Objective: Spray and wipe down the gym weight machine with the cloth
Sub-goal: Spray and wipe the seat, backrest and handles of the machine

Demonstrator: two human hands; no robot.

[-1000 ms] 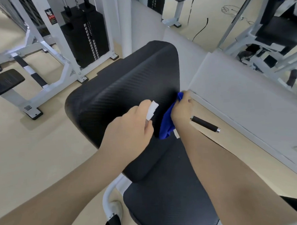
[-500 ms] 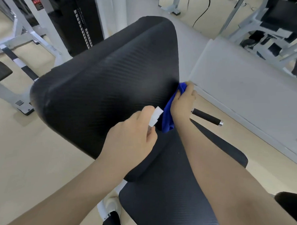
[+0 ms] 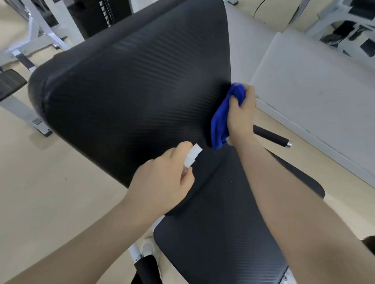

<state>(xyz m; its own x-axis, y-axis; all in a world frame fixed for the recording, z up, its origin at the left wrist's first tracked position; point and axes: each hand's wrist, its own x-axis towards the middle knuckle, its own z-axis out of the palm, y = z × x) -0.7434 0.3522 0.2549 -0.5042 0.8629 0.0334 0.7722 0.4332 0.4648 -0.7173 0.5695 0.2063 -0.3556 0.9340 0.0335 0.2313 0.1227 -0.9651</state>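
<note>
Gym floor [image 3: 45, 201], black back pad [image 3: 137, 96] rising away. A blue cloth [image 3: 222, 121] is gripped against its right edge by the right hand [image 3: 240, 116]; a white spray nozzle [image 3: 192, 155], pointed up-right at the pad, is clasped in the left hand [image 3: 160, 183].

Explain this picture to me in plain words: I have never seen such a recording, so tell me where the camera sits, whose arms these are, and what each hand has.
The camera sits on a person's head and looks forward and down, so the two bare arms are that person's own. The big black padded shape is the backrest pad of a gym weight machine, with the seat pad below it. The right hand grips a bunched blue cloth against the pad's right edge. The left hand is curled round a spray bottle; only its white nozzle shows, pointing toward the pad. A black handle bar sticks out on the right. Other white-framed machines stand behind.
</note>
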